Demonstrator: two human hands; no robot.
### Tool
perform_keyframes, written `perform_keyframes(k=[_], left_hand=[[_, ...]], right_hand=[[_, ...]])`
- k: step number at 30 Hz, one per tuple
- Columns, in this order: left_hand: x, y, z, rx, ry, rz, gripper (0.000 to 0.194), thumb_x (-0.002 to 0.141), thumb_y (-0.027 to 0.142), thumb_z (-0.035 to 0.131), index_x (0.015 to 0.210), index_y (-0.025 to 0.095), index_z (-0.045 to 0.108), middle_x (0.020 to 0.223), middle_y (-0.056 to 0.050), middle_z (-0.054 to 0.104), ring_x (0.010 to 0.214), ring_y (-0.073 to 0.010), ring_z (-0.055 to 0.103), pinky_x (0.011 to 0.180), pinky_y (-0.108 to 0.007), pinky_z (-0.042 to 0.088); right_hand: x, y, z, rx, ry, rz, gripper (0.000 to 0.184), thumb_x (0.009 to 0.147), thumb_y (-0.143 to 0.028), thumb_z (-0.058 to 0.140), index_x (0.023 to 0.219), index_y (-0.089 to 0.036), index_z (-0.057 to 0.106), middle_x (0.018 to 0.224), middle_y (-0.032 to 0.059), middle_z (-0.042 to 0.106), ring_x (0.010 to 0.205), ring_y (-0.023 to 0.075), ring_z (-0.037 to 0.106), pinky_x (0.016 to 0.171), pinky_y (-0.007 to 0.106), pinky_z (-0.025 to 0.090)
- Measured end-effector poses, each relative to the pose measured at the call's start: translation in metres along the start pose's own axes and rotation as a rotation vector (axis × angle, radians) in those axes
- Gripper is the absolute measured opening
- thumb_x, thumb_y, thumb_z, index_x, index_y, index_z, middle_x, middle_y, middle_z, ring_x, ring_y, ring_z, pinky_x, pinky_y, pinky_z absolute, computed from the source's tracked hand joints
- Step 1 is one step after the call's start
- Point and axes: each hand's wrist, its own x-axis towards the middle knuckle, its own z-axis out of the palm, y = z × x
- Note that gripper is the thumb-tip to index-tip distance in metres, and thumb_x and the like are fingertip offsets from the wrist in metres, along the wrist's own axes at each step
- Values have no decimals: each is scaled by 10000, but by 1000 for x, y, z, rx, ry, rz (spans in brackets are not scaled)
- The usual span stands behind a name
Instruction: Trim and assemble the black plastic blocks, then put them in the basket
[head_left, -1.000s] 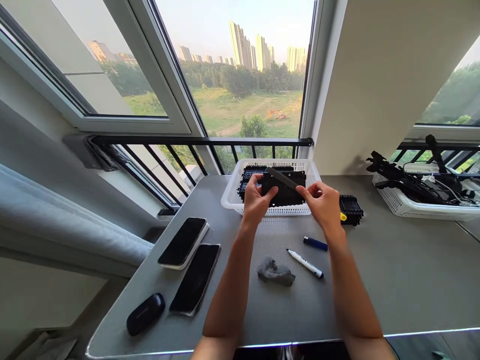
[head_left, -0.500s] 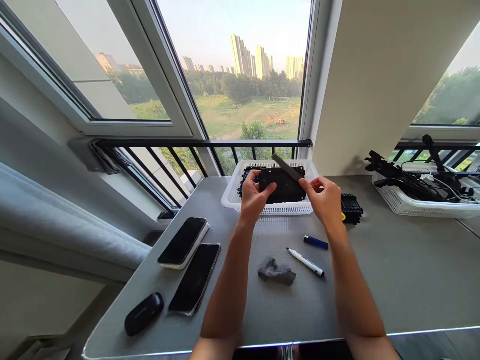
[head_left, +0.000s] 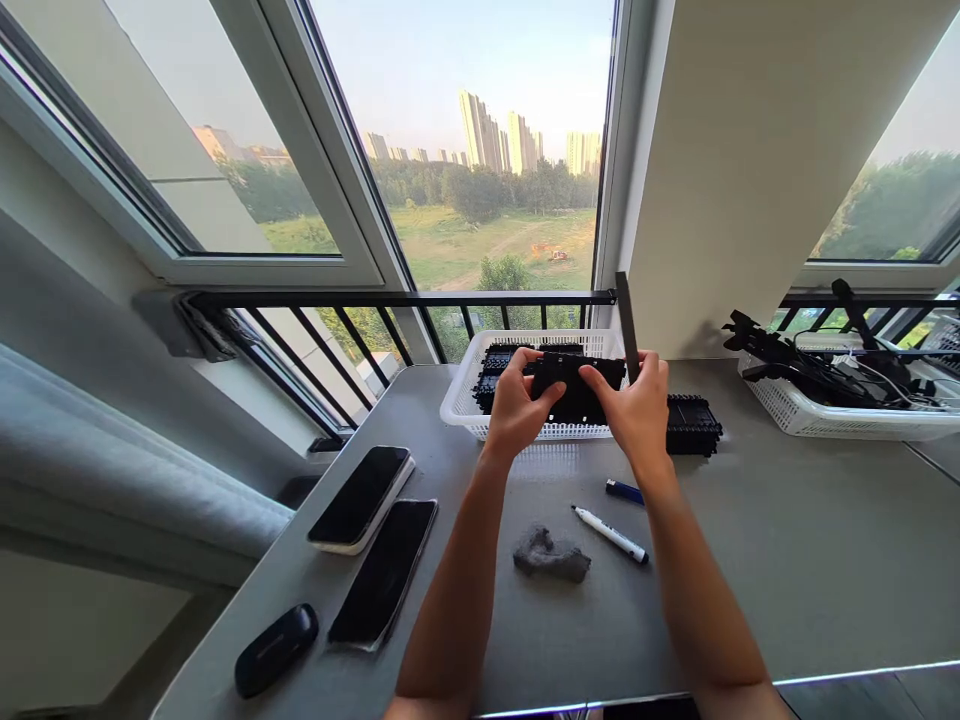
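Observation:
My left hand [head_left: 520, 402] is closed on the left end of a black plastic plate [head_left: 574, 385] with small notches and holes along its edges. The thumb and fingers of my right hand [head_left: 636, 402] pinch the plate's right side. That same hand also holds a flat, dark strip [head_left: 626, 320], which stands nearly upright above the fingers. Behind the plate, a white perforated basket [head_left: 457, 400] holds several black ribbed plastic pieces [head_left: 491, 372]. Another black ribbed piece [head_left: 693, 424] lies on the table just right of my right wrist.
On the grey table [head_left: 787, 560] lie a crumpled grey cloth [head_left: 551, 555], a white marker [head_left: 611, 534] and a short blue object [head_left: 625, 491]. Two phones [head_left: 384, 575] and a black oval case [head_left: 276, 650] are at left. A second basket [head_left: 817, 415] at right holds black parts and cables.
The strip has swung from lying slanted across the plate to nearly upright at its right. My right hand now grips the plate too. The view has shifted slightly.

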Motion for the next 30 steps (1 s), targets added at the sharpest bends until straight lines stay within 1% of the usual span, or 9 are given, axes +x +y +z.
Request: perform_keyframes(k=[2, 6, 9, 12, 15, 20, 24, 27, 30], left_hand=[[0, 1, 0, -1, -7, 5, 420, 645, 259, 748, 978, 218, 497, 646, 37, 650, 546, -154, 621, 496, -243, 506], [4, 0, -6, -54, 4, -30, 464, 622, 282, 768, 992, 209, 496, 684, 24, 666, 577, -162, 634, 539, -270, 532], [7, -3, -12, -75, 32, -36, 567, 620, 306, 774, 1093, 201, 480, 734, 11, 674, 638, -172, 650, 602, -293, 551], [5, -5, -13, 0, 71, 62, 597, 669, 338, 761, 1174, 202, 472, 831, -12, 679, 753, -183, 664, 685, -297, 551], [2, -4, -10, 130, 121, 150, 532, 696, 404, 764, 1131, 202, 534, 900, -34, 678, 829, -190, 658, 738, -288, 531], [3, -6, -5, 268, 304, 148, 429, 726, 533, 722, 965, 196, 608, 737, -7, 631, 690, -169, 610, 653, -266, 490], [10, -13, -5, 63, 263, 132, 400, 794, 544, 640, 996, 199, 626, 722, -6, 627, 660, -160, 602, 611, -255, 486], [14, -17, -5, -106, 312, 174, 385, 839, 514, 587, 1070, 208, 625, 854, -34, 674, 821, -179, 646, 719, -270, 522], [16, -18, -2, -184, 363, 215, 364, 855, 473, 568, 1112, 218, 602, 995, -54, 688, 966, -183, 645, 832, -291, 527]], right_hand=[[0, 1, 3, 63, -29, 14, 673, 627, -718, 690, 1029, -188, 585, 1001, 102, 634, 864, 249, 594, 739, 353, 451], [8, 8, 2, 312, -190, 70, 517, 659, -633, 714, 874, -166, 652, 772, 47, 654, 698, 185, 586, 655, 298, 443], [11, 8, -1, 502, -274, 157, 467, 676, -600, 718, 810, -156, 664, 574, -22, 538, 515, 117, 472, 502, 252, 353], [9, 6, -3, 623, -309, 237, 451, 644, -584, 756, 728, -159, 633, 485, -73, 397, 427, 70, 319, 422, 237, 234], [8, 4, -5, 633, -309, 246, 448, 608, -566, 791, 667, -164, 602, 491, -72, 391, 434, 60, 303, 410, 229, 224], [8, 5, -7, 630, -388, 226, 429, 608, -542, 803, 690, -160, 627, 504, -70, 390, 440, 60, 317, 398, 222, 222], [8, 3, -8, 688, -412, 279, 444, 621, -549, 793, 793, -161, 662, 557, -64, 422, 433, 50, 310, 378, 214, 203], [7, -1, -10, 705, -466, 309, 492, 636, -551, 783, 936, -174, 681, 645, -49, 479, 440, 41, 313, 365, 203, 206], [5, -4, -9, 697, -532, 319, 562, 622, -512, 805, 1064, -196, 661, 745, -32, 535, 458, 37, 342, 365, 191, 223]])
